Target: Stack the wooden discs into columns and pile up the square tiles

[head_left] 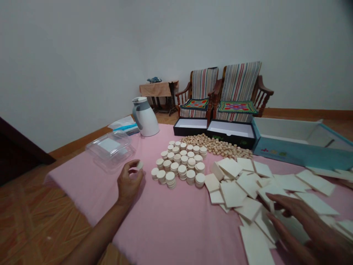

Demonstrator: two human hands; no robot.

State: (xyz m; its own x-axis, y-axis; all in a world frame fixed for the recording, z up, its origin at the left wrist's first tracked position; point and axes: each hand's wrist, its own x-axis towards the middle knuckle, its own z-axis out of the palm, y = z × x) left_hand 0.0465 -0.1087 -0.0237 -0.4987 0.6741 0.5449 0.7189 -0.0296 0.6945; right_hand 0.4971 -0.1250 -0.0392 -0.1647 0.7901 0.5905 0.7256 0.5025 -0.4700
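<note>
My left hand [129, 181] is raised a little above the pink cloth [171, 224] and pinches a small pale wooden disc [139, 165] between thumb and fingertips. Just right of it stand several short stacks of the same discs [180, 163]. My right hand [306, 226] lies at the lower right with fingers stretched out flat over a loose spread of pale square wooden tiles [242, 187], touching them. Behind the stacks lies a heap of small wooden beads [217, 145].
A clear plastic container [110, 149] and a white jug [145, 117] sit at the back left, with a tissue pack [125, 125]. Two black open boxes [213, 129] and a blue box lid [298, 141] line the far edge. Two striped armchairs [223, 92] stand behind.
</note>
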